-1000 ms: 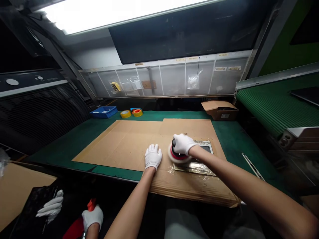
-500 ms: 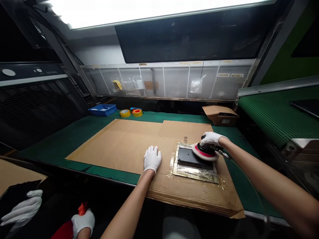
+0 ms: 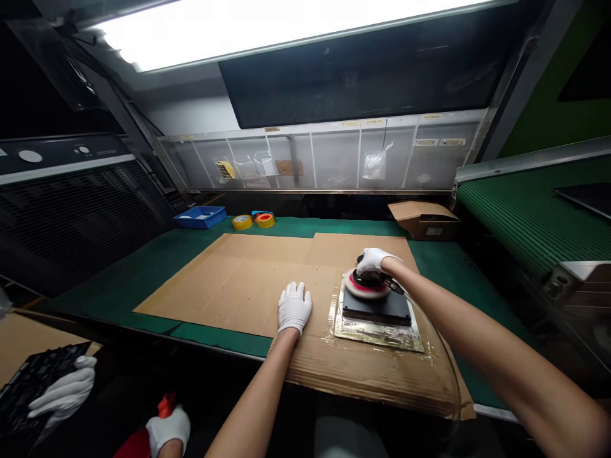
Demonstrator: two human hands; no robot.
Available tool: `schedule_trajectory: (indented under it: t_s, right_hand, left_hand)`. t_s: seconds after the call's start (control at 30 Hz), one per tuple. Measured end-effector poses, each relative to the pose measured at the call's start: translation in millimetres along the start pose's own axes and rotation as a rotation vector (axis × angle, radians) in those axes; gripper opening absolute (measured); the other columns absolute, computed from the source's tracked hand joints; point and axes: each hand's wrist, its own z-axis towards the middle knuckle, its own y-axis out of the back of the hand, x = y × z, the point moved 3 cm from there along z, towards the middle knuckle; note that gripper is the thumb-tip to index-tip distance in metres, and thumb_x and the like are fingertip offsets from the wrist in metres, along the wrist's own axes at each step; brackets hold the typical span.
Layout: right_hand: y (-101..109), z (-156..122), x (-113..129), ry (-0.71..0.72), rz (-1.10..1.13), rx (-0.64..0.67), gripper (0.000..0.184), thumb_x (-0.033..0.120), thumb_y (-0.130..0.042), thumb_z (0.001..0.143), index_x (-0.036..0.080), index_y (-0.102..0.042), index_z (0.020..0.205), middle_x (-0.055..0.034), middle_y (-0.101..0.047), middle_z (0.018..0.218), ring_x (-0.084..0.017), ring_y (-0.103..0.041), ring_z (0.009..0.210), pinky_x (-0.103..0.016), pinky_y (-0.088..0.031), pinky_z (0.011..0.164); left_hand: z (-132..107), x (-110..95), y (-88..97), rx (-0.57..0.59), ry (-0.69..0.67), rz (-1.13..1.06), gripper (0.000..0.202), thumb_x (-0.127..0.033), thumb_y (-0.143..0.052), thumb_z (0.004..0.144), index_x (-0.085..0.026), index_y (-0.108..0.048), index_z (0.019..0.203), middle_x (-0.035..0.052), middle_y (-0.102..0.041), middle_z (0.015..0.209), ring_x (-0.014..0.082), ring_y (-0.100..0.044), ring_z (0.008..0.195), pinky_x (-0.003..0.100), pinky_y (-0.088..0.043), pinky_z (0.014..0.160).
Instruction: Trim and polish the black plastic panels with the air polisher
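Note:
In a white glove, my right hand grips a round air polisher from above. Its pale pad rests on the far left part of a flat black panel. Under the panel lies a metal-coloured plate, taped to a stack of cardboard. My left hand, gloved too, lies flat with fingers stretched on the cardboard, left of the plate. A clear hose runs from the polisher beneath my right forearm.
Tape rolls and a blue tray stand at the back left, an open carton at the back right. A green conveyor runs along the right. At lower left, a co-worker's gloved hands hold a red-topped bottle and a black part.
My right hand has moved the polisher left across the black panel, from its right side to its far left part. My left hand stays flat on the cardboard.

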Motion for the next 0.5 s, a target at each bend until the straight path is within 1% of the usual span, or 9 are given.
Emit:
schedule_trajectory:
  t_s: [0.13,0.2,0.27,0.37,0.4,0.5]
  right_hand:
    - [8.7,-7.6,-75.2,-0.136,-0.027,-0.128,0.054,0.037,-0.076,0.063,0.014,-0.068,0.111,-0.0102,-0.071,0.085,-0.022,-0.067,0.068,-0.029,-0.047,0.056]
    - [11.0,-12.5,-103.4,-0.157,-0.019,-0.164,0.059,0.039,-0.076,0.064,0.014,-0.066,0.116,-0.0119,-0.072,0.092,-0.023,-0.068,0.071,-0.029,-0.048,0.058]
    - [11.1,-16.6,-117.5,-0.135,0.007,-0.2,0.066,0.041,-0.075,0.066,0.016,-0.062,0.125,-0.0131,-0.072,0.099,-0.024,-0.069,0.078,-0.03,-0.049,0.062]
    - [8.5,-20.5,-122.5,-0.143,0.03,-0.287,0.076,0.041,-0.074,0.069,0.019,-0.053,0.139,-0.0145,-0.07,0.109,-0.027,-0.069,0.091,-0.031,-0.051,0.07]
    - [7.3,-21.6,-123.6,-0.17,0.037,-0.319,0.077,0.042,-0.073,0.07,0.019,-0.051,0.14,-0.0153,-0.069,0.111,-0.029,-0.069,0.094,-0.032,-0.051,0.072]
    - [4.9,-26.3,-131.2,-0.274,0.058,-0.406,0.067,0.046,-0.067,0.078,0.02,-0.052,0.138,-0.0194,-0.063,0.121,-0.033,-0.068,0.101,-0.037,-0.052,0.077]
  left_hand:
    - [0.2,-2.2,2.6,0.006,-0.006,0.009,0.047,-0.034,-0.04,0.1,-0.015,-0.059,0.139,0.0161,-0.053,0.15,0.0305,-0.046,0.14,0.044,-0.034,0.119]
    - [0.4,-3.0,3.4,-0.005,-0.012,0.014,0.046,-0.034,-0.04,0.1,-0.016,-0.059,0.138,0.0166,-0.055,0.148,0.0307,-0.048,0.139,0.044,-0.036,0.118]
    - [0.6,-3.2,4.0,-0.014,-0.017,0.016,0.046,-0.034,-0.041,0.099,-0.015,-0.059,0.137,0.0174,-0.055,0.147,0.031,-0.048,0.139,0.044,-0.035,0.118]
    - [0.4,-3.0,4.5,-0.003,-0.019,0.007,0.048,-0.034,-0.04,0.099,-0.014,-0.058,0.138,0.0184,-0.054,0.148,0.0313,-0.047,0.14,0.044,-0.034,0.119]
    - [0.2,-2.8,4.8,0.004,-0.017,0.004,0.048,-0.034,-0.04,0.099,-0.014,-0.058,0.139,0.0187,-0.052,0.15,0.0314,-0.046,0.141,0.044,-0.034,0.12]
    - [-0.3,-2.9,5.9,0.009,-0.01,0.002,0.049,-0.034,-0.039,0.099,-0.013,-0.057,0.14,0.0193,-0.051,0.152,0.0321,-0.045,0.143,0.045,-0.032,0.121]
